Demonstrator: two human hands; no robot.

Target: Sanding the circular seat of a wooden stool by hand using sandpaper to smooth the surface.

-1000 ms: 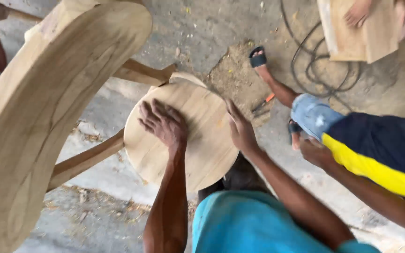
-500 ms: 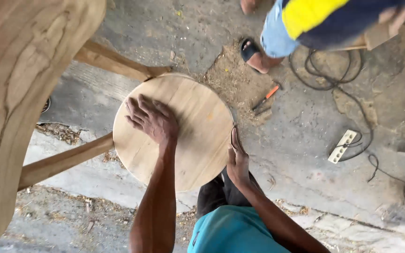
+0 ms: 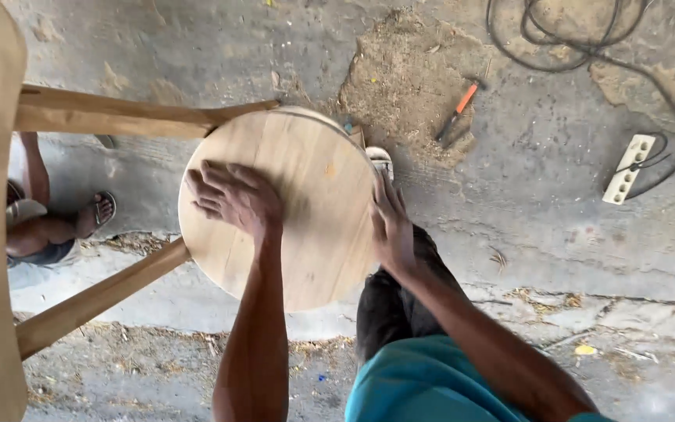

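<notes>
Bare wood round top (image 3: pixel 306 180), 2 legs (image 3: pixel 103 293) fitted; left hand (image 3: pixel 232 199) flat on face, right hand (image 3: pixel 391 227) open against rim, neither gripping.

Pale tan round wooden disc (image 3: pixel 291 195) with faint straight grain and one small yellow-orange fleck. Honey-brown wooden legs (image 3: pixel 119 113) — a shade darker than the disc. Teal-blue shirt (image 3: pixel 431 383) over near-black trousers (image 3: pixel 388 301). Mottled grey concrete floor (image 3: pixel 541 180), dusted with buff sawdust (image 3: pixel 408 78). Bright orange handle on a dark-bladed tool (image 3: pixel 456 113). Cream-white power strip (image 3: pixel 626 169) — black cable (image 3: pixel 587 47) looping above.
</notes>
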